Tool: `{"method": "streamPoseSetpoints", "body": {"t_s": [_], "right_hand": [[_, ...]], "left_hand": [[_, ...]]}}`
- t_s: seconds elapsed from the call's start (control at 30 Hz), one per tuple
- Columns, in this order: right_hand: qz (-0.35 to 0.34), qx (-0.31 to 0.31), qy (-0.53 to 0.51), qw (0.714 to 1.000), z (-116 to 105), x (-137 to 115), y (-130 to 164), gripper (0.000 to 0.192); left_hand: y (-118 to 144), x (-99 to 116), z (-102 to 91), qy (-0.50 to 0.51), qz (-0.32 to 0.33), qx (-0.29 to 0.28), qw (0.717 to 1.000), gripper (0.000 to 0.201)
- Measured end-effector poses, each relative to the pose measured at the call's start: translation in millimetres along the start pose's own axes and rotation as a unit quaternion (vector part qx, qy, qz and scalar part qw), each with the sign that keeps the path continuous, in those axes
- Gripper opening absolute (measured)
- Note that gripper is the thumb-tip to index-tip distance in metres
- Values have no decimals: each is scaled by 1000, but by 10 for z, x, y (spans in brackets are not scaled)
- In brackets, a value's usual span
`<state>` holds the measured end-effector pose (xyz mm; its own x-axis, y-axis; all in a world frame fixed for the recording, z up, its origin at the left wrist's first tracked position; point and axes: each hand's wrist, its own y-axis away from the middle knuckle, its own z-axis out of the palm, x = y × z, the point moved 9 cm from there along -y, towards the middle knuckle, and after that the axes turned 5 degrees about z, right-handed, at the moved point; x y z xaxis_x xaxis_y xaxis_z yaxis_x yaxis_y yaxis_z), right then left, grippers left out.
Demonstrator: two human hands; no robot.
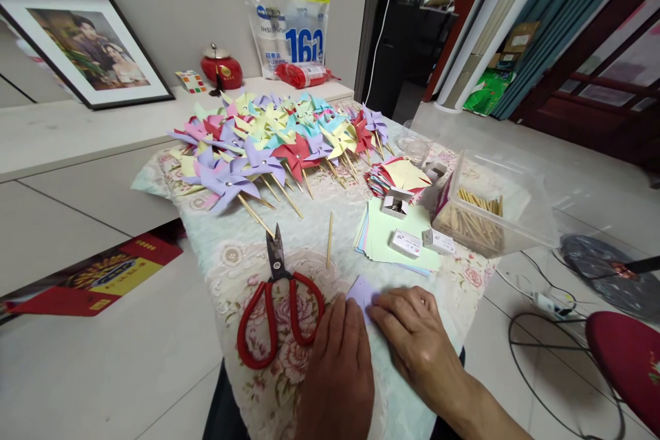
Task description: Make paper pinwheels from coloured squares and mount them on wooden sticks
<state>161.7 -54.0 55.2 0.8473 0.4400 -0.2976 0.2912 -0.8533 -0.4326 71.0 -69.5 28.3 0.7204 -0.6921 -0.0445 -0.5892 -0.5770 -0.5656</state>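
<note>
Both hands press flat on a small purple paper square (361, 292) on the table. The left hand (337, 364) and right hand (412, 337) lie close together, fingers down on the paper, not gripping it. The paper peeks out just past the fingertips. It looks thin, light and bendy, so it could tear; its edges are best to pinch. Red scissors (278, 309) lie just left of the left hand, and a wooden stick (329, 239) lies beyond it.

paper pinwheels (268, 144), red scissors (278, 309), stick box (479, 210)
</note>
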Motion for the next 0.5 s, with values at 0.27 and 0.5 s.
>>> {"method": "streamPoseSetpoints", "body": {"t_s": [0.27,0.5], "right_hand": [[-34,-78,84,993,58,-75,191,41],[-55,-117,111,985,6,21,346,42]], "left_hand": [[25,-6,18,19,2,-41,999,39],[148,-93,-62,17,27,-60,998,39]]}}
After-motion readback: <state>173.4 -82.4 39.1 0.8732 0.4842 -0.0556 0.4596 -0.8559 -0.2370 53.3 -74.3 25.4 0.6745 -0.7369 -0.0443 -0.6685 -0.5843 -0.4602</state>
